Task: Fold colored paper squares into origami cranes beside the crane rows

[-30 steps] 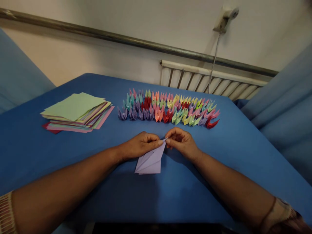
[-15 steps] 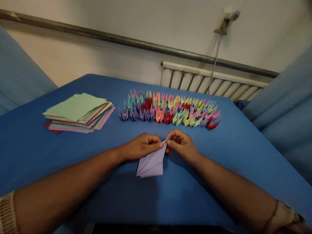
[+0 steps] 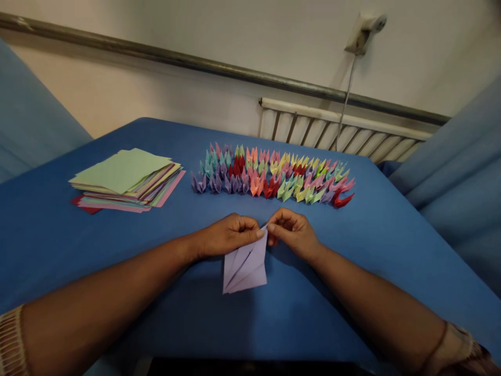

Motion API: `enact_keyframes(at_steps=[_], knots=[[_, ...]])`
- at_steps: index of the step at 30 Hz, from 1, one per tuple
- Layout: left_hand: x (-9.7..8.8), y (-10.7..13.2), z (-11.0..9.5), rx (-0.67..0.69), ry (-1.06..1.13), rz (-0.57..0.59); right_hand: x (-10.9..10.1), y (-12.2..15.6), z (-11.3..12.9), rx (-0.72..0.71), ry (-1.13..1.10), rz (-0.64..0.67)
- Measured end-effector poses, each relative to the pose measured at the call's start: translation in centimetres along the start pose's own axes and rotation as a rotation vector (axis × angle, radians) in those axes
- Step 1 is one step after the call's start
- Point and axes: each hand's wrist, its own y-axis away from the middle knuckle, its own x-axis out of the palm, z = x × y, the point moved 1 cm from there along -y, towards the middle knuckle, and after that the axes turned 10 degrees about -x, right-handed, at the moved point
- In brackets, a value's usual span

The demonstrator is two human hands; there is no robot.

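Observation:
A partly folded lilac paper (image 3: 246,266) lies on the blue table (image 3: 352,292) in front of me, its narrow tip pointing away. My left hand (image 3: 227,236) pinches that tip from the left with closed fingers. My right hand (image 3: 293,233) pinches the same tip from the right, fingers curled. The wide lower end of the paper rests free on the table between my forearms.
Several rows of small folded paper cranes (image 3: 270,175) in many colours stand just beyond my hands. A stack of coloured square sheets (image 3: 127,180) lies at the left. Behind the table are a wall, a metal rail (image 3: 336,117) and a hanging cable.
The lilac paper's lower end has swung slightly to the right and nearer to me. Both hands stay pinched on its tip, almost in the same place.

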Motion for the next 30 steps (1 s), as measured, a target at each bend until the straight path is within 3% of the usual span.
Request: enact_keyframes(at_steps=[4, 11, 22, 30], knots=[[0.24, 0.01, -0.13, 0.012, 0.006, -0.049, 0.32, 0.16, 0.02, 0.055, -0.030, 0.009], [0.31, 0.18, -0.59, 0.021, -0.023, -0.030, 0.42, 0.36, -0.45, 0.157, -0.149, 0.047], [0.50, 0.05, -0.27, 0.053, -0.065, 0.009, 0.69, 0.57, -0.11, 0.132, -0.015, 0.043], [0.40, 0.17, -0.19, 0.071, -0.080, 0.059, 0.45, 0.41, -0.23, 0.178, -0.061, 0.058]])
